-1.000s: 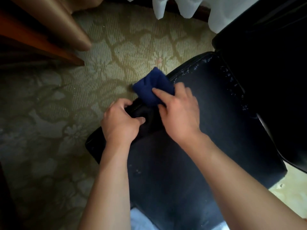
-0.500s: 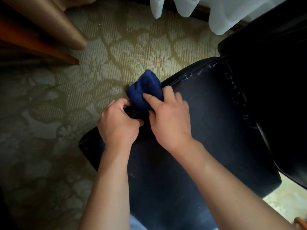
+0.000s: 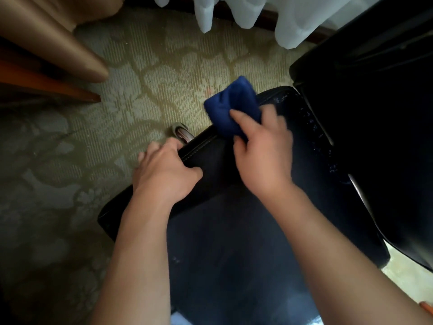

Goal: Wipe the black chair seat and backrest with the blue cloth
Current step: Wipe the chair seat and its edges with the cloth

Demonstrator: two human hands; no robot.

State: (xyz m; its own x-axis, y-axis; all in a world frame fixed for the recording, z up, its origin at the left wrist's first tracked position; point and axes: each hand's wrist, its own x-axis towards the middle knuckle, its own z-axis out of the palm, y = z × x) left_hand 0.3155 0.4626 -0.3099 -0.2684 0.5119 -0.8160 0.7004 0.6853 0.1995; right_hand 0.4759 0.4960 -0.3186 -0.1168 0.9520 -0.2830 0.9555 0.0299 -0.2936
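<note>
The black chair seat [image 3: 246, 231] fills the lower middle, with its dark backrest [image 3: 375, 113] rising at the right. A bunched blue cloth [image 3: 230, 109] rests on the seat's far left edge. My right hand [image 3: 264, 151] presses on the cloth, with the index finger laid across it. My left hand [image 3: 164, 172] grips the seat's left edge, fingers curled over the stitched rim. White specks dot the seat near the backrest.
Patterned green carpet [image 3: 93, 160] lies left of the chair. A metal chair leg [image 3: 181, 134] shows just past the seat edge. White curtain hems [image 3: 246, 10] hang at the top. A tan drape [image 3: 58, 43] and a wooden furniture edge [image 3: 46, 87] sit at upper left.
My right hand and the cloth have slid along the seat's edge towards the backrest. The left hand keeps its grip on the rim. The view has shifted, and the chair leg has come into sight.
</note>
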